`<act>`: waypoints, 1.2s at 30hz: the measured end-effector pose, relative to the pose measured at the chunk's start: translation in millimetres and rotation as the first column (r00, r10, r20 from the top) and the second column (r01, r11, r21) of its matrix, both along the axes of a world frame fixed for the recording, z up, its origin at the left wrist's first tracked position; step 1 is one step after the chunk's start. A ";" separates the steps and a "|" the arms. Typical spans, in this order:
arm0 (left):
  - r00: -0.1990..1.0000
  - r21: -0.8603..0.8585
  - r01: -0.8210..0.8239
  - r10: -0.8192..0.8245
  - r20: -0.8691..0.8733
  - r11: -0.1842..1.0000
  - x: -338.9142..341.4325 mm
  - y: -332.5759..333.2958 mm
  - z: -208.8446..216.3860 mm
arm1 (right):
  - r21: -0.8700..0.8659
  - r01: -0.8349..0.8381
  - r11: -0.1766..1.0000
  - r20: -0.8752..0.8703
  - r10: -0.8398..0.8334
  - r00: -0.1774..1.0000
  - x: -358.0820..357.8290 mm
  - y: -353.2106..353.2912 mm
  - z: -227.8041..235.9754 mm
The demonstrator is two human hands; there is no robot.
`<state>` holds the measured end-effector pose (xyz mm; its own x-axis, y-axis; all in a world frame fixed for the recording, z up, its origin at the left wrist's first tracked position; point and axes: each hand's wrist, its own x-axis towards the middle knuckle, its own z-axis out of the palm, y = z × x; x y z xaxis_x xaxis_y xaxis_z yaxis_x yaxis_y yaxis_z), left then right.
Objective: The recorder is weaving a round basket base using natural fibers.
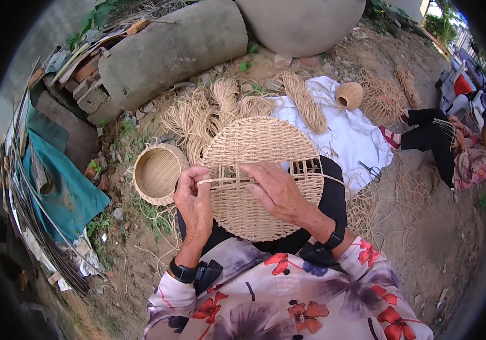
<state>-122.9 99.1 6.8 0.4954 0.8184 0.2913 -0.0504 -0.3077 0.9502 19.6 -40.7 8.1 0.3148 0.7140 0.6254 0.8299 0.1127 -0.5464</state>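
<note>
Round woven panel (262, 139) centre frame, over my lap (334, 177) | my left hand (193, 198): fingers pinch cord (228, 181), likely for tension | my right hand (279, 192): fingers across panel, likely steadying; can't tell whether gripping

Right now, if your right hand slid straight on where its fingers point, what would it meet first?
The right hand would probably meet the upper part of the round woven panel; exact depth is unclear.
</note>
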 end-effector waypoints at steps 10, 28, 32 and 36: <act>0.857 0.586 0.471 -0.185 -0.481 0.660 14.0 -6.4 4.7 | 0.016 0.149 0.989 -0.340 -0.134 0.931 12.0 -30.9 -2.6; 0.764 0.417 0.607 -0.352 -0.540 0.677 57.5 6.6 -4.8 | -0.260 0.214 0.942 -0.114 -0.251 0.961 10.1 -9.5 -18.4; 0.713 0.140 0.580 -0.417 -0.564 0.803 39.2 6.4 13.4 | -0.204 0.440 0.874 -0.254 -0.482 0.839 49.9 -49.5 -17.1; 0.858 0.367 0.247 -0.027 -0.513 0.897 18.5 13.8 9.2 | -0.309 0.408 0.859 -0.335 -0.500 0.798 73.7 -67.9 -44.6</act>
